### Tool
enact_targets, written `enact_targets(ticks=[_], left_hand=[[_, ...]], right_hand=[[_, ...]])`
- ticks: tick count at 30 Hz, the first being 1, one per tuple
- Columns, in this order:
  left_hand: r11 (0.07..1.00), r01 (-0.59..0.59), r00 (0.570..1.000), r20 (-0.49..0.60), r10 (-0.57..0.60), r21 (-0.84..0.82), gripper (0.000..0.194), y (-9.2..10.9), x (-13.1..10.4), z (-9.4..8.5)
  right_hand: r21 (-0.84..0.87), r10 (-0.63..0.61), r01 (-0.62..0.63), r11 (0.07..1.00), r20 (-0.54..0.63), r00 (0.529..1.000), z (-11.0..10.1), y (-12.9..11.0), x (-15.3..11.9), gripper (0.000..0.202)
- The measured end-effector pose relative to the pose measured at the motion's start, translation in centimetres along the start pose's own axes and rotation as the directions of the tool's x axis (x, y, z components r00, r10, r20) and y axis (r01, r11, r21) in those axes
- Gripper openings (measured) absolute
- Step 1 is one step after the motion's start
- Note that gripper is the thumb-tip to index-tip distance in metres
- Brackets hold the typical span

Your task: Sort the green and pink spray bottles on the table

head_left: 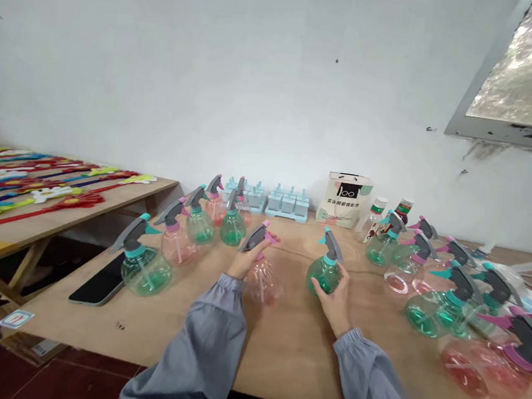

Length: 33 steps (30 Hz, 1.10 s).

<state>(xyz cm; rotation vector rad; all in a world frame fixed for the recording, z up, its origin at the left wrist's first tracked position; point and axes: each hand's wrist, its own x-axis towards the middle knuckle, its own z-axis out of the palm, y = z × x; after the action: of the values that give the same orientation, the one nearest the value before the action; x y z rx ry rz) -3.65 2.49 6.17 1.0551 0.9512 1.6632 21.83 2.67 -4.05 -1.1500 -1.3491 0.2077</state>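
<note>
My left hand (248, 258) is closed around the grey and pink spray head of a pink spray bottle (263, 282), which looks upright over the middle of the table. My right hand (338, 300) grips the round body of a green spray bottle (321, 273) from its right side, thumb in front. That bottle has a grey head with a turquoise nozzle and collar. Left of my left hand stand more bottles, among them a green spray bottle (146, 270) and a pink spray bottle (178, 244). Whether the two held bottles touch the table I cannot tell.
Several spray bottles crowd the right side, including a large pink one (486, 372). A phone (100, 284) lies at the left edge. Along the wall are light blue popsicle moulds (287, 203) and a paper bag (344, 201). Colourful flower-shaped sticks cover another table (152, 188).
</note>
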Motion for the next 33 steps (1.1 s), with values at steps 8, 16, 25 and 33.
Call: enact_targets(ticks=[8, 16, 25, 33], left_hand=[[0.863, -0.279, 0.852, -0.307, 0.425, 0.422, 0.030, 3.5, 1.8, -7.1], [0.814, -0.325, 0.798, -0.322, 0.509, 0.481, 0.049, 2.1, 4.8, -8.8], [0.697, -0.446, 0.676, -0.299, 0.674, 0.562, 0.109, 1.0, 4.9, -8.4], [0.301, -0.756, 0.316, -0.078, 0.945, 0.582, 0.095, 1.6, -0.2, -3.8]], right_hand=[[0.017, 0.017, -0.017, 1.000, 0.011, 1.000, 0.1, 0.1, 0.0, 0.085], [-0.005, 0.004, -0.004, 1.000, -0.007, 1.000, 0.0, 0.0, 0.0, 0.085], [0.024, 0.014, -0.014, 1.000, 0.011, 1.000, 0.1, 0.1, 0.0, 0.085], [-0.005, 0.011, -0.011, 1.000, -0.010, 1.000, 0.5, 0.7, -1.0, 0.090]])
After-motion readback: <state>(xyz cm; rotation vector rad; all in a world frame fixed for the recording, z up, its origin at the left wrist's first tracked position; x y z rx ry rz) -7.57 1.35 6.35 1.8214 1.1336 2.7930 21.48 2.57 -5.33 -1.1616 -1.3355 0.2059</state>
